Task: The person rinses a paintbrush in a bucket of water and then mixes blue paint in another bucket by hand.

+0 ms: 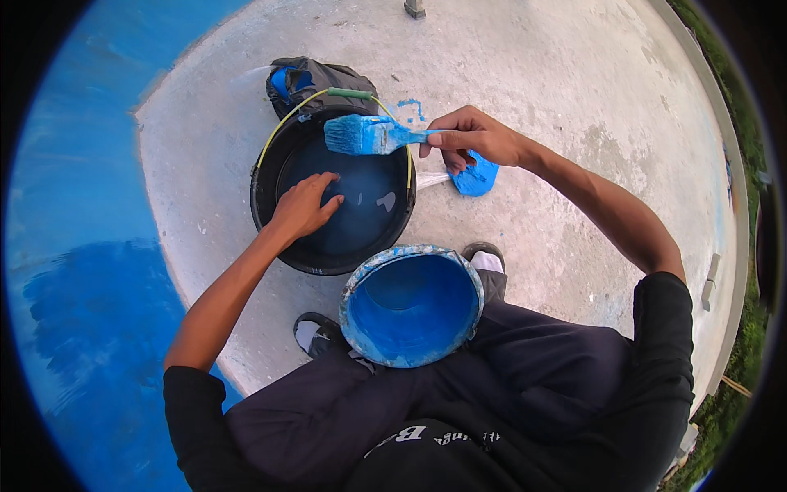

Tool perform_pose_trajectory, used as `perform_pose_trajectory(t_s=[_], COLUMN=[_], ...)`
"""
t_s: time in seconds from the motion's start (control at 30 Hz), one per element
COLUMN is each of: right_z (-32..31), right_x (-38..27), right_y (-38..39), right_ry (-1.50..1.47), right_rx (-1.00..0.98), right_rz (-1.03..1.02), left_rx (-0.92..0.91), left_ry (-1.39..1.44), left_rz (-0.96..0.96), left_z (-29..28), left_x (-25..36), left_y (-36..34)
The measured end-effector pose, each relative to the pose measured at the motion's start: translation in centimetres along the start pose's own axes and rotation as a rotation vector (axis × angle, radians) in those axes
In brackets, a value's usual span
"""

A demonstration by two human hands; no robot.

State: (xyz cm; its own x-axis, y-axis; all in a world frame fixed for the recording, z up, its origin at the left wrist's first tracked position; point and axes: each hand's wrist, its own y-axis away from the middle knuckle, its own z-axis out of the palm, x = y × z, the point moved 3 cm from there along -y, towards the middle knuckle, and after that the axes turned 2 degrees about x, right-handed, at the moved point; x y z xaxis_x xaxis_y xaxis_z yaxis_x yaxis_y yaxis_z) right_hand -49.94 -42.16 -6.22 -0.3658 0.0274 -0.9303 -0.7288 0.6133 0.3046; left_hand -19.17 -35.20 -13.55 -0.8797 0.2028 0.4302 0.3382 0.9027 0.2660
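My right hand grips the handle of a wide paintbrush covered in blue paint. The bristles point left, above the far part of a black bucket. Cloudy bluish water fills the lower part of this bucket, and its yellow wire handle with a green grip stands up over the far rim. Over the water, my left hand is held with its fingers apart and nothing in them. Between my legs, a paint-smeared bucket shows a blue inside.
A dark plastic bag with blue inside lies behind the black bucket. To its right, a blue-painted piece rests on the pale concrete floor. Blue paint covers the floor at left. My shoes flank the near bucket.
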Motion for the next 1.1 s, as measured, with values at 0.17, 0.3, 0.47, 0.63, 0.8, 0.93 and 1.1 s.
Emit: perform_pose_trajectory(t_s=[0.17,0.3,0.47,0.63,0.8,0.93,1.1], right_z=[2.8,6.7,8.1,7.9,7.7,3.6,-4.0], right_x=[-3.2,-3.2,-2.0,-1.0,1.8,4.0,12.4], right_y=[2.5,3.1,2.3,2.2,1.6,0.9,-0.3], right_ry=[0.088,0.379,0.716,0.769,0.647,0.218,0.566], right_rx=[-0.685,-0.841,-0.772,-0.617,-0.480,-0.289,0.178], right_rz=[0.245,0.307,0.280,0.174,0.071,0.226,0.167], left_rx=[0.013,-0.012,-0.046,-0.045,-0.037,-0.036,-0.014], left_ry=[0.075,0.092,0.064,0.079,0.056,0.064,0.073], left_rz=[-0.034,-0.076,-0.093,-0.090,-0.063,-0.063,-0.061], left_z=[-0.6,-0.8,-0.5,-0.9,-0.8,-1.2,-1.2], left_x=[-0.4,-0.9,-0.9,-0.2,-0.1,0.9,0.9], left_y=[-0.2,0.2,0.6,0.1,0.0,-0.4,0.1])
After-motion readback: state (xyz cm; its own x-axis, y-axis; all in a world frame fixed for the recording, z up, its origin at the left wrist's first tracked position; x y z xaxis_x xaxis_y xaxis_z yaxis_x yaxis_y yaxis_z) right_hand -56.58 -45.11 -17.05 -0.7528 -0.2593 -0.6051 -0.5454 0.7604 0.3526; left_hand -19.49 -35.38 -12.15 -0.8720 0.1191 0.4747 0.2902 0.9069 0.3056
